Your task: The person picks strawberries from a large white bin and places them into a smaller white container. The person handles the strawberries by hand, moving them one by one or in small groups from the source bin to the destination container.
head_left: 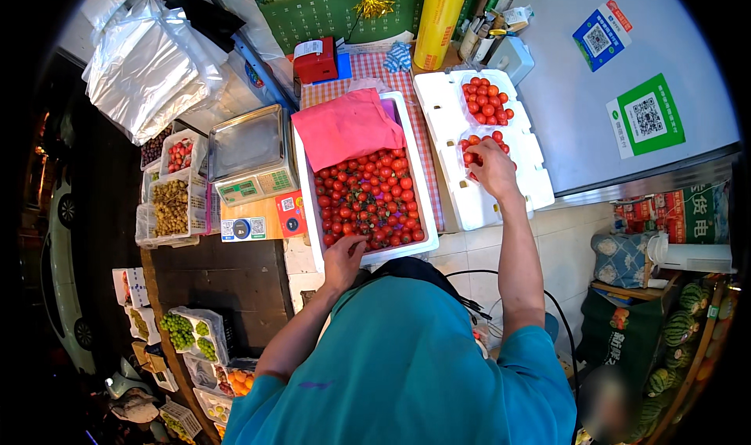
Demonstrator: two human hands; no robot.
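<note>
A white foam box (307, 210) full of small red cherry tomatoes (368, 199) stands in front of me, with a pink sheet (348, 128) over its far part. At the box's near left corner is my left hand (343, 262), its fingers curled together by the tomatoes; whether they hold anything is hidden. My right hand (494, 170) reaches down into a clear plastic tray of tomatoes (501, 138), fingers closed around tomatoes there. That tray rests on a white foam lid (458, 202). Farther back on the lid sits another clear tray filled with tomatoes (485, 101).
Left of the box stand a metal-topped scale (249, 148) and baskets of fruit (172, 206). Behind are a red device (315, 60), a yellow film roll (440, 23) and a checkered cloth (368, 66). A grey surface (563, 93) borders the right; plastic bags (152, 69) hang far left.
</note>
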